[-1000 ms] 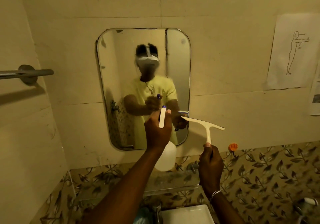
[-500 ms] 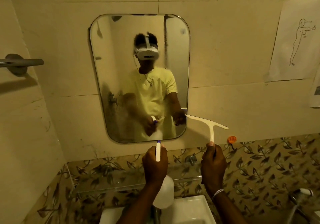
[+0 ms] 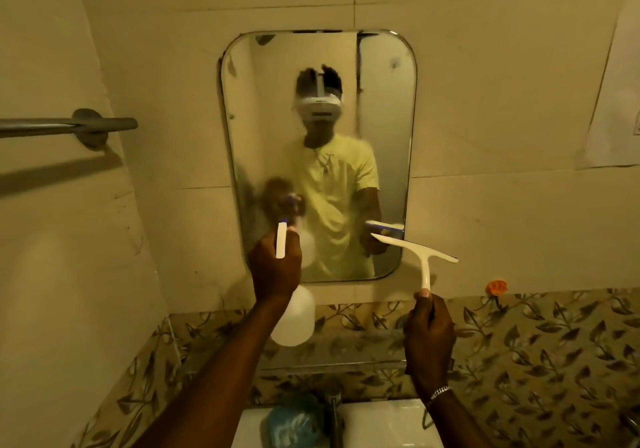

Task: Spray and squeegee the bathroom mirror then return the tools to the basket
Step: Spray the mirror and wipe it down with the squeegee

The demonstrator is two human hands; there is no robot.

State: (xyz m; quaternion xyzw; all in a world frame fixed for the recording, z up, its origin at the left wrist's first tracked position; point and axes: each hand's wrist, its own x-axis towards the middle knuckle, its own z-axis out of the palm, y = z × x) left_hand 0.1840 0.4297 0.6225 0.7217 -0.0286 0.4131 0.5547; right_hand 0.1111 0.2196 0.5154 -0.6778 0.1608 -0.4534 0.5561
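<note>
The spraying step looks to be in hand; the left hand (image 3: 275,267), at centre-left of the frame, has its fingers wrapped around the neck of the spray bottle (image 3: 294,319), nozzle aimed at the lower left part of the mirror (image 3: 381,118), where the glass looks hazy, possibly with mist, though motion blur makes that hard to tell. The right hand (image 3: 429,340), lower right of centre, has its fingers closed on the handle of the squeegee (image 3: 424,260); its blade is tilted, one end overlapping the mirror's lower right corner in this view, and whether it touches the glass cannot be told. The mirror hangs on the tiled wall at the centre of the frame; a towel bar (image 3: 69,125) sits at the left edge; a sink (image 3: 388,423) shows at the bottom. The basket is not in view. My judgement: the upper glass looks clearer, so the next move calls for either more spray higher up or lifting the squeegee blade flat to the top edge and drawing it down in overlapping strokes.
</note>
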